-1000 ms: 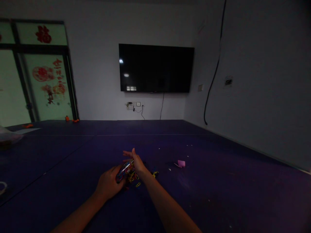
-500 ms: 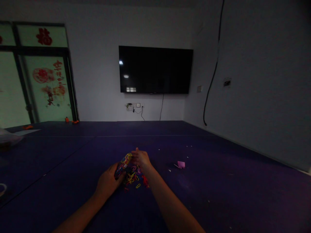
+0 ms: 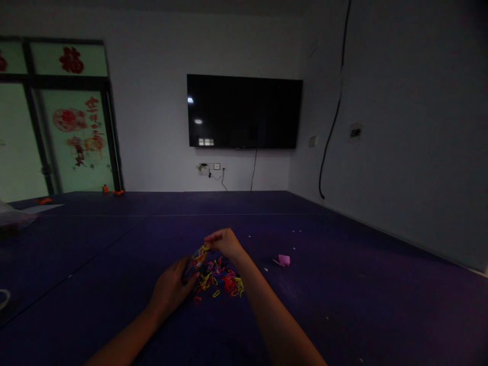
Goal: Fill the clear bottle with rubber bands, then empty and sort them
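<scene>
Container: a see-through, slim container [image 3: 195,260] is seen packed with loops of yellow, red and blue; it is held tilted above the purple surface, its upper end leaned toward the right.
Loose loops: a heap of small coloured loops [image 3: 230,284] is spread beside the container, with yellow, red, pink and blue mixed; open, elongated outlines are shown.
Left hand: the container is grasped by the fingers of the left hand [image 3: 170,284].
Right hand: the fingers of the right hand [image 3: 227,244] are brought to the container's upper end; whether anything is pinched cannot be told.
Count: one container, one heap, one pink scrap [image 3: 284,260] and three orange objects [image 3: 105,188] are seen; the heaped loops are too overlapped to be counted.
Purple surface: the purple surface [image 3: 335,290] is crossed by thin seams and dotted with white specks; a white ring [image 3: 4,299] is cut off by the left edge.
Room: one dark television [image 3: 244,112] is mounted on a pale wall; a glass door [image 3: 78,140] is decorated in red; a black cable [image 3: 331,137] is hung at right.
</scene>
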`<state>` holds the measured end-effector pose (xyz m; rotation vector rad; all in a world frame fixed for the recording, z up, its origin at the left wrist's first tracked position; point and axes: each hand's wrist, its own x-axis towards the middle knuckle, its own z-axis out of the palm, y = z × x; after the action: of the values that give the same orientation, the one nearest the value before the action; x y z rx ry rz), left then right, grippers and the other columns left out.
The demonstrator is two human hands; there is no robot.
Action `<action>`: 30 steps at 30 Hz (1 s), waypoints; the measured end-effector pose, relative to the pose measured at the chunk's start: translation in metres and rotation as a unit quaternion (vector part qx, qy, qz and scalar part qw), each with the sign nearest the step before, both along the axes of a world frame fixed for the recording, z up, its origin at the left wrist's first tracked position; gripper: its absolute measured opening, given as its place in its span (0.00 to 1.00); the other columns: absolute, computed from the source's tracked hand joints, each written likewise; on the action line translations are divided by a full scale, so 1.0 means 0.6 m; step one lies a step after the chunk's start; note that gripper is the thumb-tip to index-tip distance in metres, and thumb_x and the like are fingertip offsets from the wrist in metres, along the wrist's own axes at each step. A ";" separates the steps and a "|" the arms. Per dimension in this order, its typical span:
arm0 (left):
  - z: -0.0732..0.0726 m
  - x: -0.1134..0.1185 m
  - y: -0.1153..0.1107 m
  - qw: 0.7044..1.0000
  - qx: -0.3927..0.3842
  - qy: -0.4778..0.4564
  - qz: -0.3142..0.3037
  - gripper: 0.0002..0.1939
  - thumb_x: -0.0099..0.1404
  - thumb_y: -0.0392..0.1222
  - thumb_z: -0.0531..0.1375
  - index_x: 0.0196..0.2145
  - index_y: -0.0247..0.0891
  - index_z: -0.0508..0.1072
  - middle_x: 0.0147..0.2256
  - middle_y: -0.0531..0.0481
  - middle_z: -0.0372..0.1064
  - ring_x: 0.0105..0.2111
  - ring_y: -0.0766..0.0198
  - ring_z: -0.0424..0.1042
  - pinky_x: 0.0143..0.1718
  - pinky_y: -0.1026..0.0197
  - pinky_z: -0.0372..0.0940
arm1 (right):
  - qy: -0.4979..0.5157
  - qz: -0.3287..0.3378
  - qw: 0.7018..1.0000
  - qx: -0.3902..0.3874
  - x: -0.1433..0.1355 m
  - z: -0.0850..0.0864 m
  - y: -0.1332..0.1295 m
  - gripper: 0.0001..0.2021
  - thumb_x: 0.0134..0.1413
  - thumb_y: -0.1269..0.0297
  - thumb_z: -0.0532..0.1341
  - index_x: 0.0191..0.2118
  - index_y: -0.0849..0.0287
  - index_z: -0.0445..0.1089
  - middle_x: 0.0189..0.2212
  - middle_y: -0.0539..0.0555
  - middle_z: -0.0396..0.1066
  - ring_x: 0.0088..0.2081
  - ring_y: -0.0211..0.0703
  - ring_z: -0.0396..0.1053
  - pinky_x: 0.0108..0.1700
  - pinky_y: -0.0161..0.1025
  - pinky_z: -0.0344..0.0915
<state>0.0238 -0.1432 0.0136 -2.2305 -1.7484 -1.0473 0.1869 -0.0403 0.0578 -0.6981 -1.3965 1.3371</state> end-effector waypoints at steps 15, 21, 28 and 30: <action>-0.006 -0.004 0.006 0.999 0.027 -0.006 -0.018 0.22 0.62 0.52 0.52 0.49 0.38 0.66 0.42 0.44 0.73 0.40 0.54 0.74 0.40 0.57 0.68 | -0.208 -0.054 0.969 0.120 0.007 0.034 -0.020 0.11 0.31 0.79 0.62 0.26 0.60 0.76 0.18 0.48 0.71 0.21 0.37 0.67 0.25 0.33 0.63; -0.005 -0.003 0.007 0.999 0.027 -0.036 -0.015 0.23 0.60 0.54 0.53 0.48 0.38 0.68 0.40 0.43 0.74 0.37 0.53 0.75 0.37 0.56 0.69 | -0.235 -0.042 0.963 0.123 0.018 0.047 -0.023 0.09 0.43 0.71 0.62 0.33 0.61 0.76 0.28 0.52 0.75 0.31 0.40 0.71 0.36 0.37 0.66; -0.004 -0.003 0.006 0.998 0.009 -0.060 -0.020 0.24 0.59 0.54 0.54 0.48 0.38 0.68 0.41 0.42 0.74 0.39 0.52 0.74 0.39 0.55 0.68 | -0.231 0.042 0.970 0.067 0.015 0.039 -0.025 0.14 0.31 0.76 0.67 0.33 0.63 0.75 0.30 0.54 0.75 0.33 0.42 0.72 0.38 0.39 0.68; -0.004 -0.004 0.007 0.998 -0.004 -0.067 -0.015 0.24 0.59 0.55 0.54 0.48 0.37 0.68 0.42 0.42 0.73 0.40 0.51 0.74 0.39 0.55 0.67 | -0.222 0.028 0.973 0.055 0.013 0.038 -0.022 0.14 0.29 0.77 0.67 0.31 0.64 0.75 0.28 0.54 0.75 0.32 0.43 0.73 0.37 0.39 0.69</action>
<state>0.0216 -0.1391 0.0112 -2.2461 -1.7779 -1.2258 0.1945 -0.0535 0.0807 -0.9264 -1.8416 1.1767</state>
